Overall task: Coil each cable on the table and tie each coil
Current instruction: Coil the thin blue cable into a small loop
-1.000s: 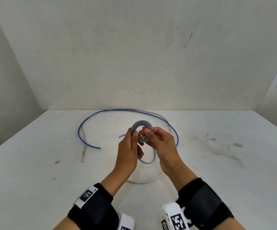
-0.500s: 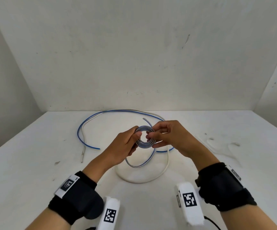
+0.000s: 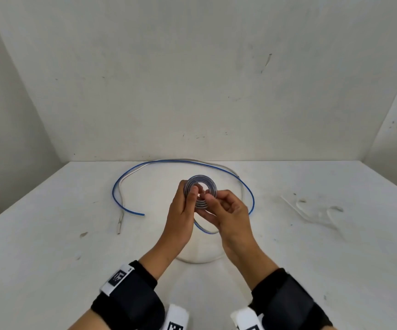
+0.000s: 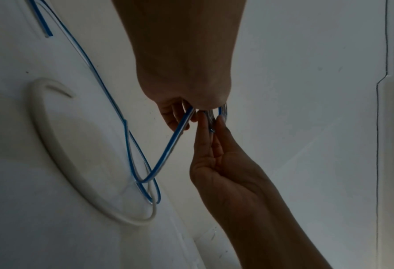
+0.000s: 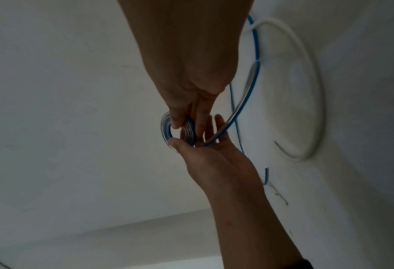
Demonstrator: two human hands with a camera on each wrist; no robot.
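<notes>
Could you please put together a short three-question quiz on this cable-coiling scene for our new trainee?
1. True or false: the blue cable is fully wound into the coil.
2. Which hands hold the coil? A) left hand only B) right hand only C) both
3. Fill in: the white cable lies loose on the ____.

Key:
1. False: a long loose stretch of it lies on the table, its free end to the left.
2. C: both hands pinch the coil, above the table.
3. table
</notes>
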